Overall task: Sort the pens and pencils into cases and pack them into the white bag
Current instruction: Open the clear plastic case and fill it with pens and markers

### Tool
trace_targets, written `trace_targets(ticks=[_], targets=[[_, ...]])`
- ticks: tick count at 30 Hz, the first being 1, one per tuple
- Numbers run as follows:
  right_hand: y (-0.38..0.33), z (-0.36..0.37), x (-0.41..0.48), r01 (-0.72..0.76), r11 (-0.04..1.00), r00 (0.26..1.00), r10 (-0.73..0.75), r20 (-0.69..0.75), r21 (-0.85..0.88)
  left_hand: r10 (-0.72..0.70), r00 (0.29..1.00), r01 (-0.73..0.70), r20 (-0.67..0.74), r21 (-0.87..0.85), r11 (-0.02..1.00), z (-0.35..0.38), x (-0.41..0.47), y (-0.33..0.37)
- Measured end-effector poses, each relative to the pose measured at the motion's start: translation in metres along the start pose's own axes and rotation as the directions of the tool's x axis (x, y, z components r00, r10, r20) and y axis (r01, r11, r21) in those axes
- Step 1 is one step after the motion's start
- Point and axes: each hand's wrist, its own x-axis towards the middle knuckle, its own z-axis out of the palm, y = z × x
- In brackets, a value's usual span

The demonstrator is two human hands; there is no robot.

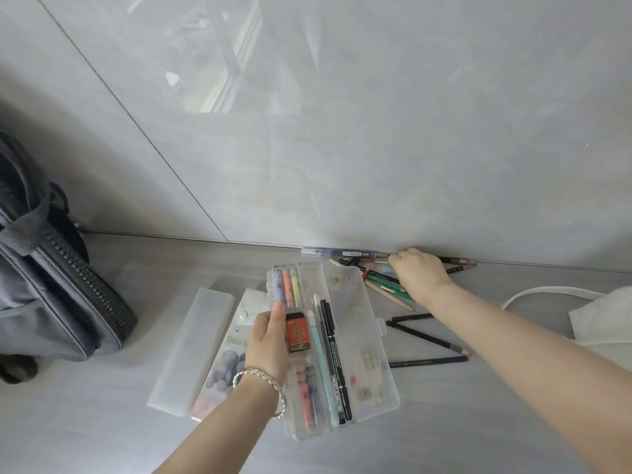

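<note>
Two hands: left hand [268, 347] grips clear case [349, 295]; right hand [419, 273] covers pencils [386, 285], grasp unclear.

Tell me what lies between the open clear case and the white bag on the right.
In the head view, three dark pencils lie loose on the grey surface there, and the right forearm crosses above that stretch.

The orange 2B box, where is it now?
Head view, centre: the orange 2B box lies in the clear case, between the left hand and the mint pen, nearer the person than the highlighters.
</note>
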Motion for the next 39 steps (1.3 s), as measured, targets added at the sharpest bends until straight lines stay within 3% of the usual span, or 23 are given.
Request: trace_targets(ticks=[2,4,7,9,11,14,20,25,28,31,33,35,37,38,39], targets=[[-0.001,-0.003,-0.003,-0.006,0.999,0.999,0.008,-0.047,0.046,-0.017,0.999,0.017,0.036,-0.024,1.000,0.000,-0.010,0.008],[-0.007,-0.011,-0.014,-0.040,0.958,0.980,0.093,-0.178,0.283,0.003,1.000,-0.003,0.017,-0.009,1.000,-0.003,-0.008,0.003],[-0.036,-0.041,-0.049,0.070,0.660,0.944,0.198,-0.263,0.748,-0.020,1.000,0.020,0.020,-0.001,1.000,-0.007,-0.002,-0.006],[-0.061,-0.064,-0.081,0.192,0.406,0.957,0.125,-0.263,0.893,-0.033,0.999,0.033,-0.003,0.000,0.999,-0.009,-0.001,-0.010],[-0.086,-0.077,-0.113,0.227,0.257,0.970,0.024,-0.241,0.940,-0.050,0.999,0.050,-0.008,-0.020,0.999,-0.008,-0.003,-0.012],[-0.117,-0.075,-0.143,0.205,0.283,0.979,-0.075,-0.192,0.937,-0.058,0.998,0.058,0.009,-0.023,0.998,-0.007,-0.011,-0.013],[-0.134,-0.046,-0.162,0.268,0.527,0.963,-0.114,-0.245,0.806,-0.023,0.999,0.024,0.029,-0.042,0.999,-0.010,-0.025,-0.015],[-0.134,-0.032,-0.171,0.398,0.729,0.872,-0.114,-0.476,0.556,-0.059,0.995,0.070,0.078,-0.141,0.987,-0.012,-0.034,-0.013],[-0.135,-0.026,-0.175,0.440,0.729,0.851,-0.150,-0.503,0.525,-0.023,0.996,0.033,0.088,-0.110,0.993,-0.013,-0.037,-0.014],[-0.126,-0.031,-0.179,0.454,0.584,0.858,-0.083,-0.507,0.673,-0.011,0.996,0.020,0.091,-0.099,0.995,-0.015,-0.039,-0.016],[-0.110,-0.032,-0.179,0.381,0.494,0.870,0.095,-0.484,0.782,-0.024,0.994,0.035,0.103,-0.105,0.994,-0.018,-0.038,-0.018],[-0.091,-0.030,-0.175,0.269,0.406,0.835,0.354,-0.422,0.873,-0.035,0.992,0.048,0.121,-0.108,0.993,-0.020,-0.039,-0.019],[-0.071,-0.022,-0.168,0.007,0.201,0.831,0.544,-0.118,0.980,-0.045,0.988,0.066,0.147,-0.140,0.988,-0.022,-0.038,-0.021],[-0.063,-0.017,-0.165,-0.161,0.045,0.852,0.510,0.116,0.986,-0.056,0.986,0.080,0.155,-0.154,0.985,-0.022,-0.039,-0.021],[-0.059,-0.011,-0.163,-0.288,-0.126,0.868,0.383,0.314,0.949,-0.061,0.985,0.088,0.161,-0.169,0.982,-0.022,-0.039,-0.023]])
